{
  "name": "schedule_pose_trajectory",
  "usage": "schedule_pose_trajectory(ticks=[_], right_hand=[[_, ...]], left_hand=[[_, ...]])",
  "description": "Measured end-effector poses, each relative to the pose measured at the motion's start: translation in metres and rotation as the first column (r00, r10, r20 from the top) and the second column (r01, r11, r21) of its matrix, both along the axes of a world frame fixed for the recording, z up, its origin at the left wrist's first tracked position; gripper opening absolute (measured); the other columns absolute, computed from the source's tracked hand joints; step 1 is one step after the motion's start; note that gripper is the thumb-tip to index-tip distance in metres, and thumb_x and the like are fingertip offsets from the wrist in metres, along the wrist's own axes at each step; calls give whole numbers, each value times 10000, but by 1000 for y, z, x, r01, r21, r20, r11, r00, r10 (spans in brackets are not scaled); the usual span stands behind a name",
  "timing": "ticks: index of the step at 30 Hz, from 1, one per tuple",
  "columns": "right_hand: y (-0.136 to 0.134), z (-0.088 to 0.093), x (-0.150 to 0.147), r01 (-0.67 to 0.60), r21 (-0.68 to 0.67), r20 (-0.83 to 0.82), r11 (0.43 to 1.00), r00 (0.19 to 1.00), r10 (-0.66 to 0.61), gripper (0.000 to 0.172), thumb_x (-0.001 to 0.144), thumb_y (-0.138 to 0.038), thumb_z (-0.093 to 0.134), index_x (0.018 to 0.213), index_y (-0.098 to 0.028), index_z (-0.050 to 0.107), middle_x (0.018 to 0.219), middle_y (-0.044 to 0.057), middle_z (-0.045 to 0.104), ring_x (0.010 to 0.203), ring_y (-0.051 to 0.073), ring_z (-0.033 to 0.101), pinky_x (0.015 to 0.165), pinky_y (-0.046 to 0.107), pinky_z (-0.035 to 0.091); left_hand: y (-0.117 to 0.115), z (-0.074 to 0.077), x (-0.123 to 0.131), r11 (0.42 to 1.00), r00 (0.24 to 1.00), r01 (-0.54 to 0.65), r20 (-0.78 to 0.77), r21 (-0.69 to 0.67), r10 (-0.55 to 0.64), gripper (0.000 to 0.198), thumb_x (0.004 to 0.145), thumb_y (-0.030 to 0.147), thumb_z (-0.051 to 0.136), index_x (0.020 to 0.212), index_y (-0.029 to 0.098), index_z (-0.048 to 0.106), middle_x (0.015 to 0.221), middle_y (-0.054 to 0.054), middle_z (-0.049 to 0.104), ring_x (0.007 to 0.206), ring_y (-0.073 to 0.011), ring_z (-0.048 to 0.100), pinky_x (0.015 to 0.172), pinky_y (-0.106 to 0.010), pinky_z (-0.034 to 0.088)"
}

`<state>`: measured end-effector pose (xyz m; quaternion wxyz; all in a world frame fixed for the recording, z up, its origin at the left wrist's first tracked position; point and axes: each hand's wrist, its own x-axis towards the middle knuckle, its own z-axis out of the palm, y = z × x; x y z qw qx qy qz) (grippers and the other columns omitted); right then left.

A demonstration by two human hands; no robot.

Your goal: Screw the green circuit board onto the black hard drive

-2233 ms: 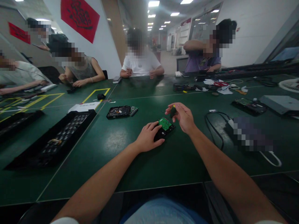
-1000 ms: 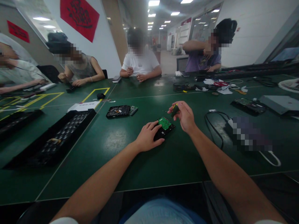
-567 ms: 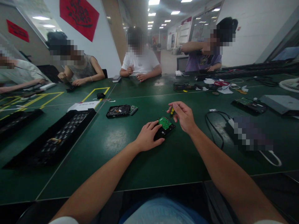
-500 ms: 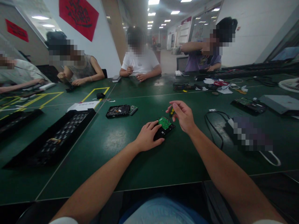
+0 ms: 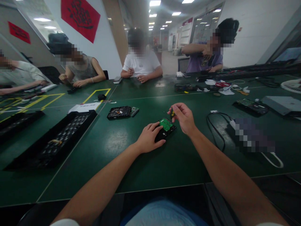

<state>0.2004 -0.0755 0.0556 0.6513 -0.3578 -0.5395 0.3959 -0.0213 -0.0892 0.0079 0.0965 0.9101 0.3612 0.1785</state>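
Note:
A black hard drive [image 5: 163,134] with a green circuit board [image 5: 166,124] facing up lies on the table in front of me. Across its left side rests my left hand [image 5: 148,138], fingers on the top edge and thumb along the near edge, steadying it. My right hand [image 5: 184,116] pinches a small screwdriver [image 5: 172,113] with a yellow and black handle. Its thin shaft points down to the right part of the board; whether the tip sits in a screw is too small to tell.
An opened hard drive [image 5: 119,112] and a loose circuit board [image 5: 134,111] lie to the left. Beyond them is a long black tray [image 5: 63,138]. A cable [image 5: 215,127], another drive [image 5: 251,106] and a grey box [image 5: 283,105] are at right. Several people sit opposite.
My right hand has shifted slightly left and down with the screwdriver, which now stands more upright over the board. My left hand keeps its place on the hard drive.

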Motion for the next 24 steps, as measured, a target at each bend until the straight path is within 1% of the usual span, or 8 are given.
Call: schedule_pose_trajectory(ticks=[5, 10, 13, 16, 19, 22, 24], right_hand=[[-2, 3, 0, -5, -6, -52, 1000, 999, 4, 382, 868, -566, 772, 998, -262, 580, 893, 2, 672, 837, 175, 711, 467, 198, 511], [2, 3, 11, -51, -11, -28, 999, 998, 50, 372, 938, -612, 655, 1023, -250, 658, 972, 43, 723, 862, 193, 732, 503, 226, 530], [4, 2, 14, -37, -4, -11, 999, 999, 37, 387, 950, -621, 636, 1013, -242, 684, 953, 56, 736, 837, 192, 729, 496, 228, 508], [3, 2, 12, -3, -1, 30, 1000, 1000, 4, 375, 933, -612, 674, 993, -241, 683, 927, 46, 730, 823, 177, 714, 489, 217, 487], [2, 2, 8, 17, 13, 66, 1000, 998, -17, 360, 890, -577, 751, 969, -244, 637, 867, 19, 716, 746, 150, 678, 479, 212, 475], [2, 0, 4, 16, 9, 70, 1000, 997, -17, 410, 846, -555, 808, 977, -250, 568, 807, -6, 705, 643, 126, 631, 445, 204, 438], [2, -1, 3, 28, 8, 47, 1000, 998, -29, 446, 831, -565, 816, 987, -257, 535, 808, -11, 697, 664, 135, 650, 437, 202, 438]], left_hand=[[0, 0, 0, 1000, 1000, -3, -3, -10, 3, 733, 920, 587, 665, 1532, 219, 498, 1618, -158, 435, 1471, -389, 404, 1199, -604, 368], [1, 0, 0, 1000, 1000, 4, -4, -3, -4, 735, 918, 585, 665, 1535, 223, 497, 1619, -150, 433, 1469, -379, 409, 1202, -591, 373], [1, -1, 0, 1000, 1000, -1, -7, 0, 1, 743, 920, 591, 660, 1537, 209, 496, 1620, -155, 431, 1473, -383, 402, 1206, -588, 368], [1, -2, 0, 1000, 1000, -1, 0, 4, 1, 745, 912, 590, 671, 1531, 210, 502, 1613, -156, 442, 1464, -379, 412, 1204, -585, 371], [1, -2, 0, 1000, 1000, 1, -3, 6, -1, 733, 911, 589, 673, 1527, 227, 507, 1616, -146, 440, 1463, -379, 416, 1202, -588, 375], [1, -1, 0, 1000, 1000, -2, -2, 1, 2, 741, 912, 588, 672, 1537, 230, 497, 1621, -145, 432, 1467, -384, 411, 1199, -594, 377], [1, -1, 0, 1000, 1000, -3, 3, -3, 3, 742, 912, 588, 673, 1539, 234, 495, 1621, -143, 433, 1469, -386, 409, 1200, -598, 376]])
